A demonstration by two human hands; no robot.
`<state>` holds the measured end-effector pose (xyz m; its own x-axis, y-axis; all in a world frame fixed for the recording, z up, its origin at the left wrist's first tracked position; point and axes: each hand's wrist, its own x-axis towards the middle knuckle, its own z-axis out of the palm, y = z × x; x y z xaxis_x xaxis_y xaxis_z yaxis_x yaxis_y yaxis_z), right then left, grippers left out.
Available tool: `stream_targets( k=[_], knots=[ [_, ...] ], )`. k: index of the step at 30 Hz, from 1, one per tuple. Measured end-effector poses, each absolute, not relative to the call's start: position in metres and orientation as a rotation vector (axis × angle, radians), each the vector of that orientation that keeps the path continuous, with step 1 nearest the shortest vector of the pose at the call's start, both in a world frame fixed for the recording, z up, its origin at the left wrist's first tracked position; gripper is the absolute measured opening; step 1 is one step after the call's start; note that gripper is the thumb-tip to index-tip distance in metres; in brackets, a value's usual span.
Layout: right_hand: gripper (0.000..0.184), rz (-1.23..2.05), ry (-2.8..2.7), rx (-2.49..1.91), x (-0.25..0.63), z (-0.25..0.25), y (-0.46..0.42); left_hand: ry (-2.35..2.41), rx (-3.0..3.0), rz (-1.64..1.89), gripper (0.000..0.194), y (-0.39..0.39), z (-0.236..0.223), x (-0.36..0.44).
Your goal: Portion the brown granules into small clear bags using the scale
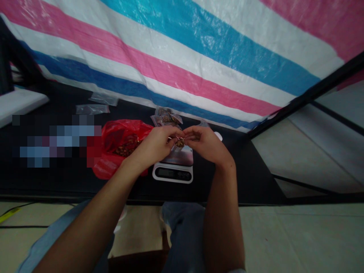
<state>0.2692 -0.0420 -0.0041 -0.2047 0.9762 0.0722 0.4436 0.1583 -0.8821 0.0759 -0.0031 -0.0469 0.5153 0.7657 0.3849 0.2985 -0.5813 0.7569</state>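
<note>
We held a small clear bag of brown pieces between our two hands, over the far part of the weighing plate of a white kitchen scale. Our left hand pinched one side of it with thumb and fingertips, and our right hand pinched the other, so that the fingertips of the two hands nearly met. The bag's held edge ran crosswise, from left hand to right, and the brown contents bulged just below it, on the side toward us. Our fingers covered much of the plastic, so we could not tell the full line of its long axis, nor whether its underside touched the plate.

The scale pointed straight away from us, its display at the near end and too dim to read. Beside our left forearm, a red plastic bag gaped open, with brown pieces inside. Beyond our hands, filled bags lay in a cluster on the black table. Farther left, near the striped sheet, two flat clear bags lay with their lengths running roughly left to right.
</note>
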Motion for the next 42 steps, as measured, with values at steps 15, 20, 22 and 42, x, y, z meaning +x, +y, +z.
stream_targets(
  k=[15,20,22,42],
  knots=[
    [0.014,0.948,-1.747,-1.372,0.269,-0.005,-0.041,0.830,2.092,1.038,0.027,-0.002,-0.049,0.078],
    [0.011,0.720,-1.803,-1.547,0.280,0.000,-0.046,0.999,2.198,0.927,0.028,-0.001,-0.040,0.064],
    [0.009,0.711,-1.861,-1.692,0.285,-0.002,-0.047,1.087,2.275,0.789,0.027,0.000,-0.039,0.057],
    [0.022,0.685,-1.936,-1.591,0.270,0.003,-0.047,1.008,2.188,1.018,0.018,-0.007,-0.026,0.064]
  ],
)
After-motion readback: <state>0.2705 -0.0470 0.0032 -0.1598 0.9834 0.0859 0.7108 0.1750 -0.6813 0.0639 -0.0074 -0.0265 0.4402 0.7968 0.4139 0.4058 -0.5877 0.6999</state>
